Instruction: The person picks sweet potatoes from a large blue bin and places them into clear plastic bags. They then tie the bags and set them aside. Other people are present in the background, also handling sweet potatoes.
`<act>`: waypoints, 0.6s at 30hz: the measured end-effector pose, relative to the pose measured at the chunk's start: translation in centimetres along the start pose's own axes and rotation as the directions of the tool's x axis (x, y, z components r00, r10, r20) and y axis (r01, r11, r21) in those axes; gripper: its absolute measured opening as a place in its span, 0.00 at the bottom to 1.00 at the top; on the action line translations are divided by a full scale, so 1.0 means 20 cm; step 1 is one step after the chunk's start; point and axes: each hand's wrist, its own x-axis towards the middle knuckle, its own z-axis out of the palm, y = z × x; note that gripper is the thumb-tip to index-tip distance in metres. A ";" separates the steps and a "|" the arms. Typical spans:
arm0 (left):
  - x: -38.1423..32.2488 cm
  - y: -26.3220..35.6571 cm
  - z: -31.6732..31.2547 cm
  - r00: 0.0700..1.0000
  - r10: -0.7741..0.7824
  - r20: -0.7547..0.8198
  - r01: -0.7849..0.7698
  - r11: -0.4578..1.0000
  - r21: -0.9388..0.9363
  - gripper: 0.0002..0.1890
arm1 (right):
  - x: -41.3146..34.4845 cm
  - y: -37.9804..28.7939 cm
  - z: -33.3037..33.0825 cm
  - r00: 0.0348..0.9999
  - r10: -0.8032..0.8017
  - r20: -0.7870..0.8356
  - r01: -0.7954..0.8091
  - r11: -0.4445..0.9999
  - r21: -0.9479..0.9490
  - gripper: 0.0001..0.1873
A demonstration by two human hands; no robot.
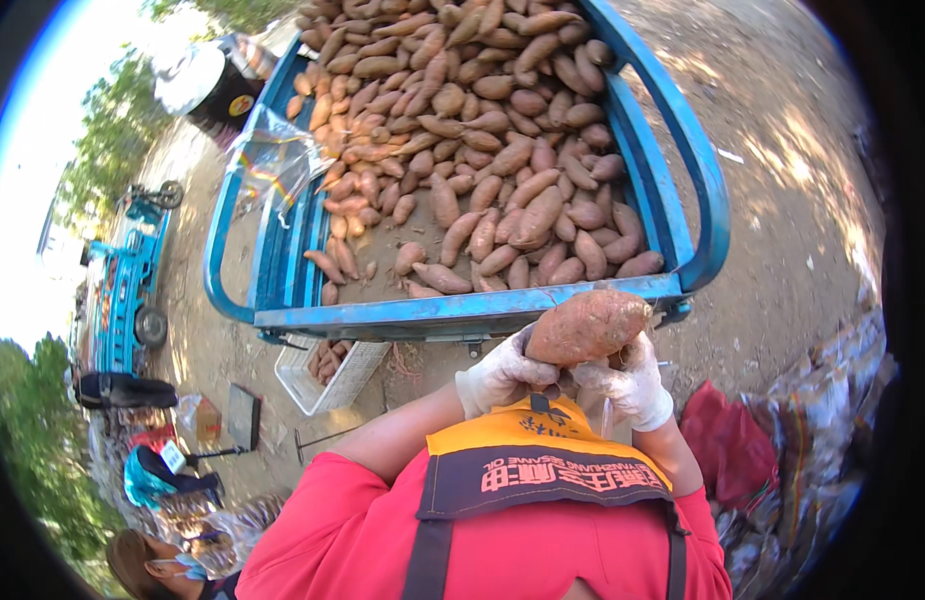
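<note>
A large reddish sweet potato [588,327] is held between my two hands, in front of my chest and just past the near rail of a blue metal cart bed [462,304]. My left hand [505,373], in a soiled white glove, grips its left end from below. On its right side my right hand [629,379], gloved alike, has its fingers curled under the other end. A heap of sweet potatoes [500,150] fills much of the cart bed, larger ones at the right and smaller ones at the left. A clear plastic bag [279,161] hangs over the left rail.
Below the cart's rear stands a white plastic crate [301,379] holding some sweet potatoes. A red mesh sack [729,442] lies on the right beside piled plastic sacks [822,442]. At lower left is another person [144,559]; a blue three-wheeled cart [125,285] stands farther left.
</note>
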 end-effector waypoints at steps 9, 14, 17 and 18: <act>-0.74 0.45 -0.48 0.640 0.764 -0.085 -0.748 0.594 -0.298 0.34 | 0.45 0.12 0.27 0.993 0.044 0.113 0.010 0.897 -0.442 0.28; -1.37 0.68 -0.86 0.052 0.823 -0.566 -0.997 0.076 0.019 0.17 | 0.67 0.31 0.41 0.967 0.207 0.149 -0.064 0.764 -0.642 0.26; -1.66 0.66 -1.27 -0.184 0.565 -0.804 -0.975 0.001 0.224 0.12 | 0.77 0.42 0.51 0.962 0.211 0.171 0.028 0.551 -0.834 0.26; -1.74 0.65 -1.39 -0.093 0.466 -0.880 -0.994 0.012 0.111 0.12 | 0.79 0.48 0.51 0.961 0.207 0.183 0.059 0.493 -0.868 0.26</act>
